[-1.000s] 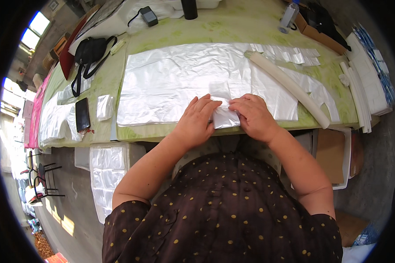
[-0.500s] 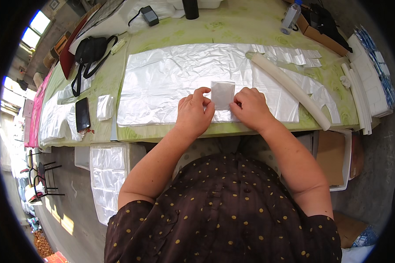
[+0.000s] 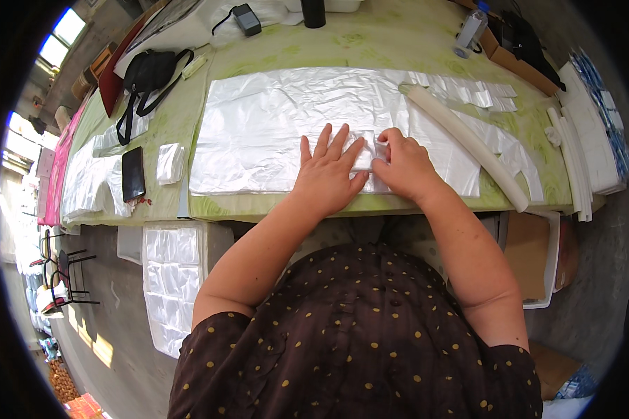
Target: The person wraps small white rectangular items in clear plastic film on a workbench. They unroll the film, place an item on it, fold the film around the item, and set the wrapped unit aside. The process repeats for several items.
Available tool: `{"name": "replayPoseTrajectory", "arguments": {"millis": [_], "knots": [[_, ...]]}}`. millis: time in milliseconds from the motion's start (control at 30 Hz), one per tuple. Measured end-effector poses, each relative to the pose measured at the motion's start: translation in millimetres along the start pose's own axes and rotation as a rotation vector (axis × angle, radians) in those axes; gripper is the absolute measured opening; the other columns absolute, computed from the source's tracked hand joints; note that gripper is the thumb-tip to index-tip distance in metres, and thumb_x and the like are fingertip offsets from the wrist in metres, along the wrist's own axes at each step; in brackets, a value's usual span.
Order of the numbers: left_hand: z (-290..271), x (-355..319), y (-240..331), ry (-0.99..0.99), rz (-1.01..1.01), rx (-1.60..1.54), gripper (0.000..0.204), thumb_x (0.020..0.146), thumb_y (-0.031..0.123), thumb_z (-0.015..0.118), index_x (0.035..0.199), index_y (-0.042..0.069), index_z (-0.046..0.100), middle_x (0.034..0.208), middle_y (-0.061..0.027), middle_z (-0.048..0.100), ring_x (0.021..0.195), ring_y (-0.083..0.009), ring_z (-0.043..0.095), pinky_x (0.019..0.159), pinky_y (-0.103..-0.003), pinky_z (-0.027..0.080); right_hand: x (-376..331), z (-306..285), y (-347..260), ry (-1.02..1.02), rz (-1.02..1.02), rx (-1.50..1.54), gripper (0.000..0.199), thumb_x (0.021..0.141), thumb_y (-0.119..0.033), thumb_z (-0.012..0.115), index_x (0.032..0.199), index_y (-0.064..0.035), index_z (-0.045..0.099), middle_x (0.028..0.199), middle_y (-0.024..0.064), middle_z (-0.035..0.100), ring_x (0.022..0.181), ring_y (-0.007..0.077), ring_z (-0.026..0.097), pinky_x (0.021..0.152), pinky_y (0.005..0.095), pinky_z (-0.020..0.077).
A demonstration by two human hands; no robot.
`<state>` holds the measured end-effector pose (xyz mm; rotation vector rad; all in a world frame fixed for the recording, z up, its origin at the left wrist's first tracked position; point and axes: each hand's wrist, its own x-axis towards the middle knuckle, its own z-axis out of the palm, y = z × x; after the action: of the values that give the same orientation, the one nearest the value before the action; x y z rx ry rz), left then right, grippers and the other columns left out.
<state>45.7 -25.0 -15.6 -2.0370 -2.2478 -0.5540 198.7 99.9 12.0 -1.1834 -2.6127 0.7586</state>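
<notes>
A small folded plastic bag (image 3: 361, 160), shiny and see-through, lies on a flat stack of clear plastic bags (image 3: 251, 133) close to the table's near edge. My left hand (image 3: 326, 174) rests flat beside it, fingers spread, the fingertips and thumb reaching its left side. At its right side, my right hand (image 3: 405, 165) is closed, thumb and forefinger pinching the thin plastic there. Part of the small bag is hidden by both hands.
A long white roll (image 3: 468, 146) lies slanted across the bags on the right. To the left are a black phone (image 3: 133, 174), a folded packet of plastic (image 3: 170, 164) and a black pouch (image 3: 150, 72). Below the table stands a bin of folded bags (image 3: 171, 279).
The small bag was held up between both hands; now it lies down on the stack. My left hand has gone from a pinch to spread flat, while the right stays pinched at its side.
</notes>
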Motion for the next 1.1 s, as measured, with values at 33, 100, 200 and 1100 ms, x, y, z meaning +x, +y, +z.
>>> {"name": "replayPoseTrajectory", "arguments": {"millis": [33, 100, 200, 1100], "knots": [[-0.4, -3.9, 0.2, 0.081, 0.025, 0.021, 0.060, 0.096, 0.038, 0.063, 0.149, 0.014, 0.052, 0.158, -0.0187, 0.042, 0.149, -0.0397, 0.034, 0.122, -0.061, 0.021, -0.7, 0.2, -2.2, 0.019, 0.034, 0.028, 0.049, 0.082, -0.024, 0.067, 0.130, -0.0134, 0.064, 0.114, 0.0162, 0.070, 0.112, 0.0367, 0.063, 0.098, 0.0470, 0.0483], [-8.7, -17.6, 3.3, 0.157, 0.149, -0.237, 0.054, 0.093, 0.030, 0.067, 0.143, 0.011, 0.057, 0.152, -0.0184, 0.049, 0.142, -0.0396, 0.043, 0.119, -0.056, 0.030, -3.2, -7.6, -5.7, -0.014, -0.048, -0.006, 0.055, 0.083, -0.026, 0.066, 0.137, -0.0155, 0.061, 0.118, 0.0177, 0.070, 0.115, 0.0374, 0.062, 0.101, 0.0472, 0.0475], [-22.4, -58.3, 23.1, 0.137, 0.213, -0.642, 0.043, 0.088, 0.011, 0.074, 0.129, 0.006, 0.065, 0.135, -0.0179, 0.061, 0.123, -0.0353, 0.060, 0.103, -0.041, 0.050, 3.0, -5.9, -1.9, -0.048, -0.098, -0.093, 0.062, 0.084, -0.032, 0.064, 0.144, -0.0185, 0.057, 0.123, 0.0191, 0.069, 0.115, 0.0383, 0.063, 0.103, 0.0473, 0.0479], [-31.3, -112.0, 33.0, 0.091, -0.952, -1.883, 0.035, 0.100, 0.004, 0.061, 0.131, 0.007, 0.045, 0.128, -0.0099, 0.061, 0.109, -0.0186, 0.063, 0.087, -0.035, 0.056, -81.0, 45.5, -30.9, -0.043, -0.053, 0.927, 0.021, 0.093, -0.005, 0.064, 0.113, -0.0036, 0.064, 0.086, -0.0022, 0.059, 0.079, 0.0062, 0.055, 0.072, 0.0235, 0.0467]]}}
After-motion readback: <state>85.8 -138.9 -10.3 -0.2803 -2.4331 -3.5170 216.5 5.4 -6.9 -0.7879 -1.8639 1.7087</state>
